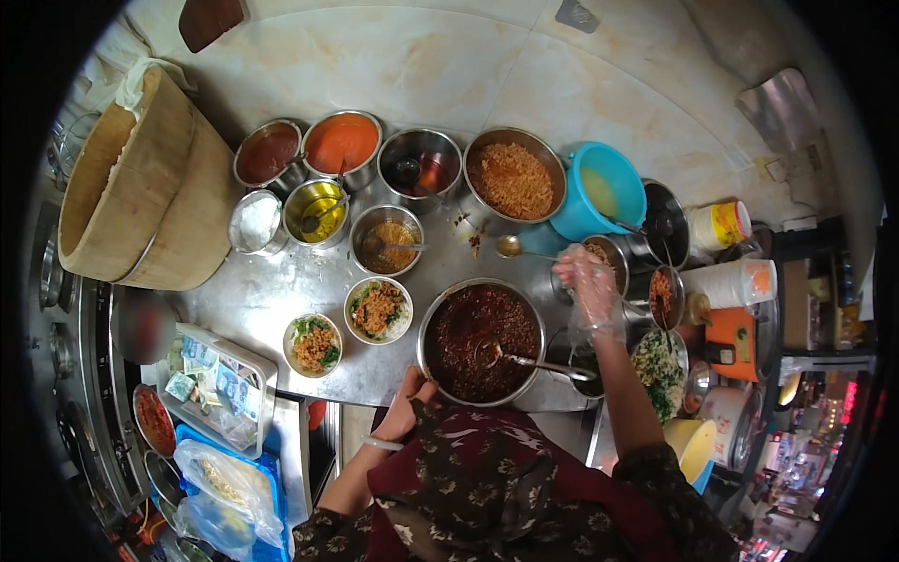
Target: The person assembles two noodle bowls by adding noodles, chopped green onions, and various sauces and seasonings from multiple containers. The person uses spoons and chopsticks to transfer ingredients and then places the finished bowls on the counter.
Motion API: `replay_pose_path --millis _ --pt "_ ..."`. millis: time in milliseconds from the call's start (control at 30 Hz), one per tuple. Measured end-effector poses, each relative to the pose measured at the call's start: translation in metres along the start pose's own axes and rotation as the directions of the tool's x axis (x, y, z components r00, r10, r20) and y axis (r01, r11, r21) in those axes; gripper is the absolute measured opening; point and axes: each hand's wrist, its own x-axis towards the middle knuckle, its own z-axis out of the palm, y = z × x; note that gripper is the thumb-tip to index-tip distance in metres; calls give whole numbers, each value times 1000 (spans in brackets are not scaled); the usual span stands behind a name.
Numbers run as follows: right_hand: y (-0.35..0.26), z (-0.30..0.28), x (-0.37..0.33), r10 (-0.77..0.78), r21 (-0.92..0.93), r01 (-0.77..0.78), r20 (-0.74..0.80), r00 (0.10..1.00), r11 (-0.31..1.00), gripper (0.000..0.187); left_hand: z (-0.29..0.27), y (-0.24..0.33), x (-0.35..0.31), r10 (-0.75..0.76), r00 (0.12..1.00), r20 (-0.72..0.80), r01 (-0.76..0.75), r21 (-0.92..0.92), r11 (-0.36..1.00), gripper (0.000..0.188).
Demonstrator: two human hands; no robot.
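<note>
My left hand (405, 405), with a light bangle at the wrist, is curled at the near left rim of a large steel pot (432, 309) of dark red chili sauce. A ladle (534, 362) rests in that sauce, its handle over the right rim. My right hand (590, 286) wears a clear plastic glove and is bent over a small steel bowl (613, 255) of brownish food. Its fingers are curled, and what they hold is hidden. A spoon (510, 246) points its handle toward those fingers. Left of the pot are two bowls, a farther one (378, 311) and a nearer one (314, 346), with minced topping and greens.
Along the wall stand steel pots of orange sauce (341, 142) and brown crumbly topping (516, 181), and a blue bucket (604, 192). A wooden barrel (178, 178) stands far left, above a cash-filled tray (257, 440). On the right are chopped greens (658, 375) and stacked cups (735, 282).
</note>
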Motion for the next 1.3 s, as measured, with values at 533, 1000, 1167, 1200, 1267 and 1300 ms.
replay_pose_path --millis 533,1000,1167,1200,1267,1300 --pt "75 44 55 319 199 -329 82 944 923 45 9 -22 -1 -58 973 -221 42 -75 996 24" --pt "99 66 65 451 571 -391 40 892 722 39 13 -13 -2 -75 958 -275 59 -64 996 21" --pt "105 64 64 482 651 -388 39 875 652 40 17 -4 -2 -117 949 -292 106 -56 993 23" --pt "104 63 62 466 647 -383 48 883 660 40 18 -3 -2 -118 948 -297 106 -54 993 23" --pt "102 61 59 440 613 -393 82 894 685 41 19 -3 -5 -90 946 -311 82 -40 996 24" --pt "100 58 58 432 585 -404 100 896 703 41 19 -6 -6 -64 948 -313 60 -24 998 25"
